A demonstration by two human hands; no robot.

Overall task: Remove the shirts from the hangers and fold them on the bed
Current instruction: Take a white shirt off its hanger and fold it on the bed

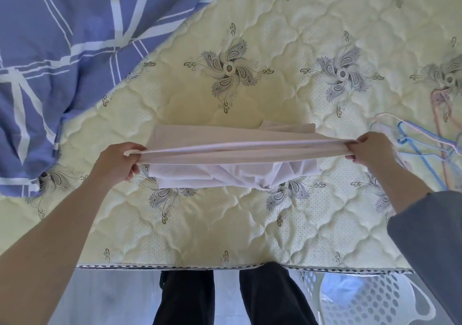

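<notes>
Stretching across the middle of the view, the white shirt is pulled out into a long flat band between two hands. Its upper layers are drawn taut in smooth lengthwise folds, while looser cloth below them sags in soft creases and lies on the bed. A small crumpled part shows behind the band at its far right edge. The fabric is plain, with no print to be seen.

The left grip pinches the left end of the band, thumb on top and fingers curled under the cloth. The right grip is closed round the bunched right end, knuckles up, with the cloth gathered tight inside the fingers. Both ends sit at about the same height, so the band runs nearly level.

The bed carries a bare cream quilted mattress with grey-blue floral motifs. A blue duvet with white lines is heaped over its far left part, well apart from the shirt. Several thin hangers, blue and pale pink among them, lie on the mattress just beside the right grip and partly behind it. A grey sleeve covers the right upper arm. Below the near edge of the bed stand dark trousers, and a white perforated basket sits on the floor to their right.
</notes>
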